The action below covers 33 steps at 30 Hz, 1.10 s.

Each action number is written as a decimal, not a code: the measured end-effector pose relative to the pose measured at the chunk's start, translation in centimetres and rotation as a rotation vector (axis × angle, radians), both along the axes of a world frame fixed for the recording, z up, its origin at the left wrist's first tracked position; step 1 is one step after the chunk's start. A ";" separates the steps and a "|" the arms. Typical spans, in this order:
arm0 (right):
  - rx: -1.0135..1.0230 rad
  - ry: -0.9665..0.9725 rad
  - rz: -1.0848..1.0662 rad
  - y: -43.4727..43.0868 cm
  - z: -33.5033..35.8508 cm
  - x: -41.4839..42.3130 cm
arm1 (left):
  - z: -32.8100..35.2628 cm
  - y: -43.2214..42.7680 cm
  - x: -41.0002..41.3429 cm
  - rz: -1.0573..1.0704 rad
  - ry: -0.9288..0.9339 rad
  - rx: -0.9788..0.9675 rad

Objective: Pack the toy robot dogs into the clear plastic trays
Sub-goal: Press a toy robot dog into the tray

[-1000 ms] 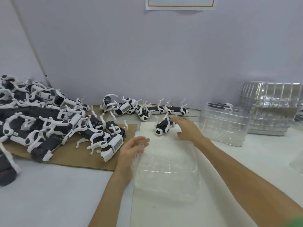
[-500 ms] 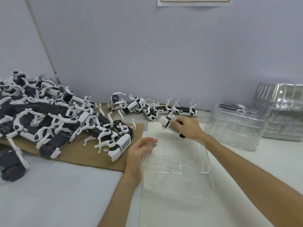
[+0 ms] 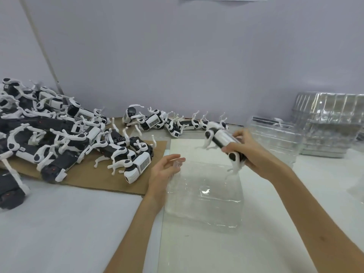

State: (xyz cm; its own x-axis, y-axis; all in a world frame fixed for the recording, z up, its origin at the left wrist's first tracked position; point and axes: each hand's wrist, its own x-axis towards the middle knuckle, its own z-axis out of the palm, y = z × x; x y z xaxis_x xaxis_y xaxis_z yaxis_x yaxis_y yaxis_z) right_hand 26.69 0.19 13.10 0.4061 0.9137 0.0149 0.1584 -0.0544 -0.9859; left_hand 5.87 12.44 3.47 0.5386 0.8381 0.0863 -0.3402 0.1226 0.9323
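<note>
While right hand [image 3: 254, 154] grips a toy dog [image 3: 222, 140] above the tray [image 3: 204, 194] and left hand [image 3: 163, 172] pinches its rim, dangling legs may snag.

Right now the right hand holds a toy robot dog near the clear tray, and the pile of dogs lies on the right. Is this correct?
No: the head view shows the pile of dogs on the left. The right hand does hold a toy robot dog near the clear tray.
</note>
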 end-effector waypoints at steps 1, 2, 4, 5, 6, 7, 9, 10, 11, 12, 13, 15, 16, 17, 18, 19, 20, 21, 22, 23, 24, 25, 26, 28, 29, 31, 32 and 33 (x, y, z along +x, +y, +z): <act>-0.008 -0.075 0.057 -0.1 0.0 -0.4 | 0.0 0.0 0.1 0.012 0.000 -0.015; 0.004 -0.146 0.103 0.0 0.1 -0.6 | 0.0 0.0 0.1 0.031 0.006 -0.023; 0.039 -0.216 0.164 0.3 0.4 -1.2 | 0.0 0.0 0.2 0.052 0.017 -0.019; 0.042 -0.231 0.184 0.5 0.4 -1.4 | 0.0 -0.1 0.2 0.050 0.018 -0.013; 0.035 -0.247 0.202 0.5 0.2 -1.6 | 0.0 -0.1 0.2 0.046 0.022 -0.004; 0.021 -0.266 0.221 0.4 0.0 -1.8 | 0.0 -0.1 0.2 0.044 0.028 0.005; -0.003 -0.289 0.243 0.0 -0.5 -1.9 | 0.0 0.0 0.2 0.040 0.050 0.014; 0.000 -0.291 0.250 -0.2 -0.6 -1.9 | 0.0 0.1 0.3 0.037 0.060 0.010; 0.007 -0.293 0.256 -0.3 -0.6 -1.9 | 0.0 0.1 0.3 0.035 0.064 0.004; 0.010 -0.299 0.258 -0.5 -0.5 -1.9 | 0.0 0.1 0.3 0.036 0.067 -0.001; 0.004 -0.312 0.256 -0.6 -0.5 -1.9 | 0.0 0.0 0.3 0.043 0.069 -0.005; -0.045 -0.369 0.236 -0.6 -0.6 -1.9 | -0.1 0.0 0.3 0.052 0.064 -0.018; -0.078 -0.421 0.225 -0.6 -0.8 -2.0 | 0.0 -0.1 0.3 0.042 0.058 -0.019; -0.106 -0.477 0.214 -0.5 -1.0 -2.0 | 0.0 -0.1 0.3 0.026 0.054 -0.011; -0.124 -0.524 0.201 -0.4 -1.2 -2.2 | 0.0 -0.1 0.3 0.008 0.050 -0.001; -0.132 -0.558 0.183 -0.4 -1.4 -2.3 | 0.1 -0.1 0.3 -0.001 0.046 0.007; -0.137 -0.582 0.164 -0.4 -1.4 -2.4 | 0.2 -0.2 0.3 -0.003 0.039 0.014; -0.139 -0.602 0.149 -0.4 -1.5 -2.5 | 0.2 -0.2 0.3 0.001 0.034 0.021; -0.140 -0.616 0.139 -0.4 -1.5 -2.5 | 0.3 -0.2 0.3 0.005 0.029 0.029; -0.133 -0.621 0.137 -0.4 -1.6 -2.6 | 0.3 -0.2 0.3 0.007 0.024 0.037; -0.120 -0.616 0.134 -0.4 -1.6 -2.7 | 0.3 -0.2 0.3 0.005 0.018 0.043; -0.100 -0.604 0.123 -0.5 -1.7 -2.7 | 0.3 -0.2 0.3 0.003 0.017 0.051; -0.078 -0.594 0.100 -0.5 -1.8 -2.6 | 0.3 -0.2 0.4 0.005 0.026 0.069; -0.067 -0.629 0.040 -0.5 -1.9 -2.6 | 0.2 -0.3 0.5 0.016 0.083 0.144; -0.091 -0.715 0.005 -0.4 -2.1 -2.5 | 0.1 -0.4 0.5 0.010 0.121 0.197; -0.154 -0.965 -0.068 -0.2 -2.7 -2.7 | 0.0 -0.8 0.4 -0.053 0.175 0.298; -0.166 -1.044 -0.091 -0.1 -3.0 -3.1 | 0.1 -1.0 0.4 -0.087 0.189 0.326; -0.163 -1.067 -0.098 -0.1 -3.2 -3.3 | 0.1 -1.0 0.4 -0.109 0.201 0.333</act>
State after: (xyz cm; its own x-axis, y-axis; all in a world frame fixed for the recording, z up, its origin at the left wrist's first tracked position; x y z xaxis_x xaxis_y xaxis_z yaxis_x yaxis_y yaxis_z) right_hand 23.36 0.13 9.94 0.3268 0.9012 0.2849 0.9181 -0.2311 -0.3219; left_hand 6.23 11.42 3.58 0.6568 0.7188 0.2279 -0.1491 -0.1725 0.9737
